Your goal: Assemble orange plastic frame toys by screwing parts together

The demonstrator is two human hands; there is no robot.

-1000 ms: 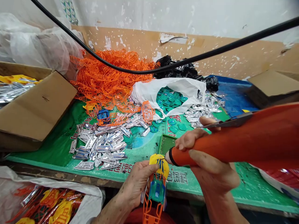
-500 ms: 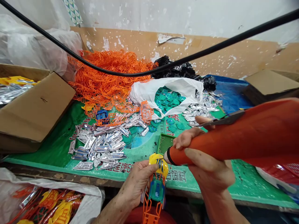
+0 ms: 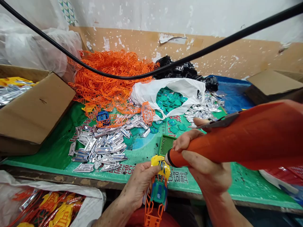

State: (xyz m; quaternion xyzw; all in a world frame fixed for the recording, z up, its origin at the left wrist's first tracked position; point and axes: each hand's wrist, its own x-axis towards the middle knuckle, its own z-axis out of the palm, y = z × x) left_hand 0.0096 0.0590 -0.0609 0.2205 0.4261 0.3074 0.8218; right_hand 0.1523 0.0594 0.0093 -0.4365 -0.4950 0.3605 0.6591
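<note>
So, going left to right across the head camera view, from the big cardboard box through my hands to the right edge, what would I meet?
Big cardboard box, pile of silver pieces, your left hand, yellow piece, red tool's tip, your right hand, red-and-white bag.

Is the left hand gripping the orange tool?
No, the right hand grips the orange tool while the left hand holds the yellow-tipped plastic assembly.
</note>
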